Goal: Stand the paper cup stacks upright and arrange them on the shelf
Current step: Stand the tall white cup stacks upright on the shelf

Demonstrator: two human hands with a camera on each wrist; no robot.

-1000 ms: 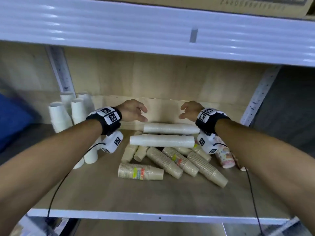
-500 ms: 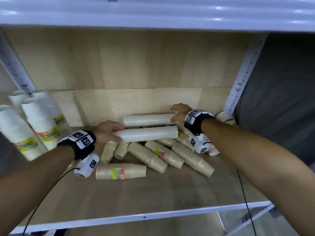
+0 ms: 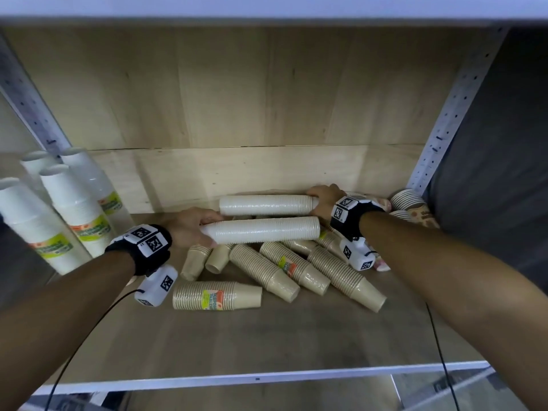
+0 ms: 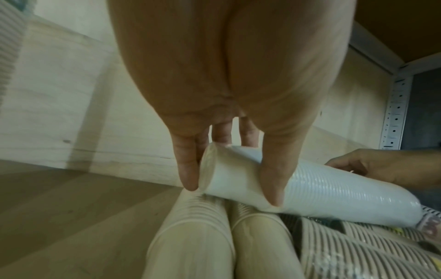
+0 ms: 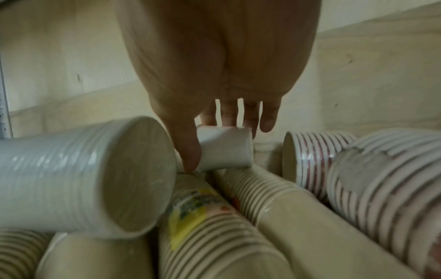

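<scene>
Pale wooden shelf (image 3: 267,345) with a plywood back panel and a white metal front edge fills the head view. Your left hand (image 3: 189,229) sits left of centre and grips the narrow end of the nearer long white paper cup stack (image 3: 264,229), which lies on its side across the frame's middle; in the left wrist view the thumb and fingers (image 4: 188,169) curl round that end. Your right hand (image 3: 323,197), right of centre, grips the end of the farther long white paper cup stack (image 3: 267,205), which lies on its side just in front of the back panel; in the right wrist view the thumb and fingers close round its small end (image 5: 224,149). Both white stacks rest on top of several tan paper cup stacks (image 3: 281,271) lying on their sides below them in the frame. One tan stack with a coloured label (image 3: 216,299) lies apart, lower centre. Upright white cup stacks with green and orange labels (image 3: 74,215) stand at the left edge. Patterned cup stacks (image 3: 412,206) lie at the right edge, beside the perforated metal post.
</scene>
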